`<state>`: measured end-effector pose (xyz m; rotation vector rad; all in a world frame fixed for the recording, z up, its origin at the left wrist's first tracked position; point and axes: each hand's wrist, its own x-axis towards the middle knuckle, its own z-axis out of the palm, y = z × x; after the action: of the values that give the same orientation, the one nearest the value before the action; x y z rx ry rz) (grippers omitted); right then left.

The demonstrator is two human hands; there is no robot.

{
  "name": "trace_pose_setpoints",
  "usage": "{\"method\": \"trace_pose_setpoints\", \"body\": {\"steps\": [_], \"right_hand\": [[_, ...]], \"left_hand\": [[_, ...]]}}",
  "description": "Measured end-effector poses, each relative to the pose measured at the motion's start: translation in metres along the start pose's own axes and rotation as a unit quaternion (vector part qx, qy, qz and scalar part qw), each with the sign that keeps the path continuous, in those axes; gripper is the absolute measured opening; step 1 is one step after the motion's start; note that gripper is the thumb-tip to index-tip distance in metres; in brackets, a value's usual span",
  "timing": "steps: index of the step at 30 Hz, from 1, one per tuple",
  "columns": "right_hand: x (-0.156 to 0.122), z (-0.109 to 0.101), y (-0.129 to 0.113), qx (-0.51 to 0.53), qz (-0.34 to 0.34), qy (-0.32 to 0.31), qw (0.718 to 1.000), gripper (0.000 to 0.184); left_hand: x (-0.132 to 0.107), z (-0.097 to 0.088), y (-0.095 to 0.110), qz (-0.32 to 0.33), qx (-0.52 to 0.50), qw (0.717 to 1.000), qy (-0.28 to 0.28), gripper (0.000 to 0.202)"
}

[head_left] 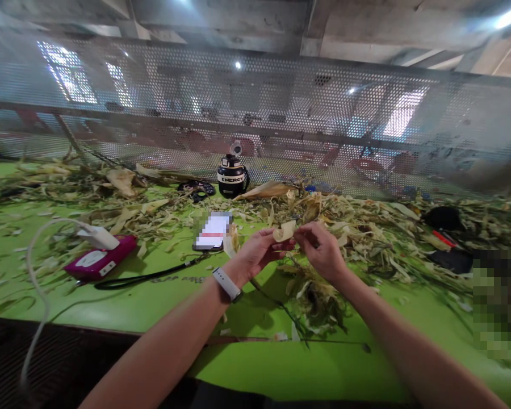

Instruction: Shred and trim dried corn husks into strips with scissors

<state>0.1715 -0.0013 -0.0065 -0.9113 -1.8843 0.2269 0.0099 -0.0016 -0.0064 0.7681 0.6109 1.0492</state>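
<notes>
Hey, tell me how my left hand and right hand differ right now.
Your left hand has a white wristband at its wrist, while your right hand has none. The left hand is at the left side of the pale strip; the right hand pinches its right end. The left hand partly shows its palm side, the right hand mostly its back. Both are over the green table.

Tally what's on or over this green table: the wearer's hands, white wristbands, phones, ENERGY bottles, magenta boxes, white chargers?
Hands: 2 (left hand, right hand)
White wristband: 1
Phone: 1
ENERGY bottle: 1
Magenta box: 1
White charger: 1
Total: 7
</notes>
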Motion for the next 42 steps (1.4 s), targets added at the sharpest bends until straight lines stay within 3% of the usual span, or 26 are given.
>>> {"method": "trace_pose_setpoints", "body": {"steps": [3, 7, 12, 16, 19, 24, 30, 35, 42], "right_hand": [[-0.003, 0.003, 0.000, 0.025, 0.041, 0.007, 0.999, 0.009], [-0.003, 0.003, -0.003, 0.049, 0.047, -0.002, 0.998, 0.027], [-0.003, 0.001, -0.005, 0.062, 0.047, -0.021, 0.997, 0.025], [-0.002, 0.000, -0.001, 0.087, 0.059, -0.024, 0.994, 0.021], [0.000, -0.002, 0.001, 0.050, 0.015, -0.032, 0.998, 0.012], [0.002, -0.003, -0.001, -0.006, -0.073, -0.021, 0.997, 0.004], [-0.001, 0.000, -0.001, -0.016, -0.031, 0.003, 0.999, 0.006], [-0.003, 0.003, -0.002, 0.017, 0.027, 0.013, 0.999, 0.008], [-0.004, 0.001, -0.006, 0.009, 0.020, -0.003, 1.000, 0.019]], "left_hand": [[-0.002, 0.001, -0.001, 0.018, 0.060, 0.998, 0.014, 0.022], [-0.004, 0.003, -0.002, 0.039, 0.100, 0.994, 0.037, 0.025], [-0.001, 0.003, -0.003, 0.038, 0.072, 0.994, 0.076, 0.021], [0.003, -0.001, -0.002, 0.012, 0.005, 0.999, 0.050, 0.012], [0.004, -0.004, 0.000, -0.001, -0.046, 0.999, 0.015, 0.004], [0.001, -0.002, 0.003, -0.036, -0.081, 0.996, 0.015, 0.011], [-0.001, 0.002, 0.001, -0.010, -0.006, 1.000, -0.001, 0.008], [-0.003, 0.003, -0.002, 0.035, 0.079, 0.996, 0.019, 0.023], [-0.005, 0.007, -0.004, 0.088, 0.163, 0.982, 0.029, 0.025]]}}
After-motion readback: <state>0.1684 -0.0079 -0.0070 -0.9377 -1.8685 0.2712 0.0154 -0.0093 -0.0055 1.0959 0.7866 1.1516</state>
